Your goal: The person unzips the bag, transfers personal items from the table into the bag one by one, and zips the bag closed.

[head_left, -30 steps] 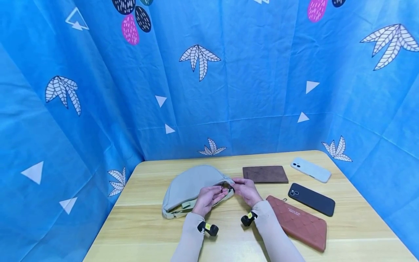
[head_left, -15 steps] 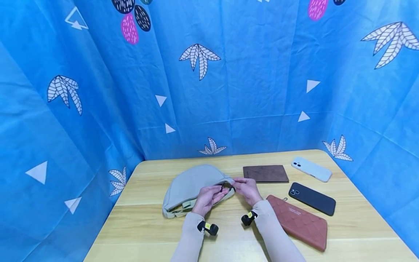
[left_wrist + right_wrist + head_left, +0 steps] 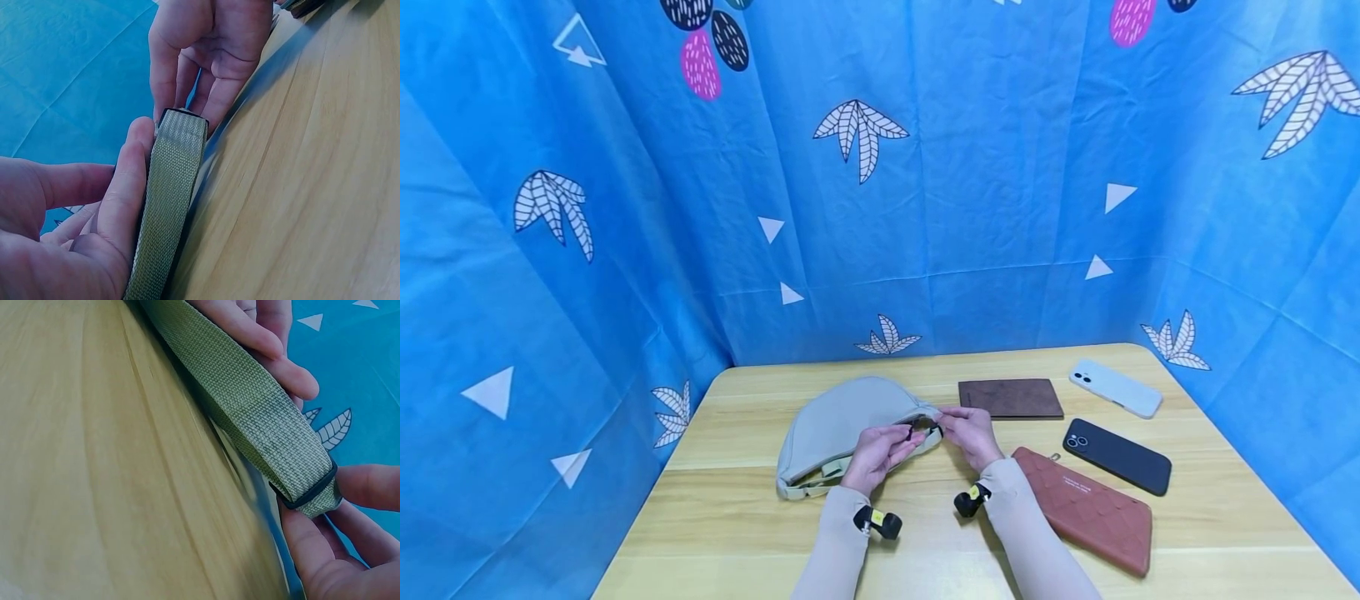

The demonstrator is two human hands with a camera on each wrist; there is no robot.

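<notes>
Brown wallet (image 3: 1011, 398), 2 phones (image 3: 1116, 388) beside sage bag (image 3: 842, 417).

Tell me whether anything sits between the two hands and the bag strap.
Nothing visible does. The left hand and right hand both already hold the strap at its black buckle, fingers directly on the webbing.

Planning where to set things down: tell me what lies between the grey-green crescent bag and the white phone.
In the head view, the flat dark brown rectangular wallet lies between the grey-green crescent fabric bag and the white phone.
</notes>
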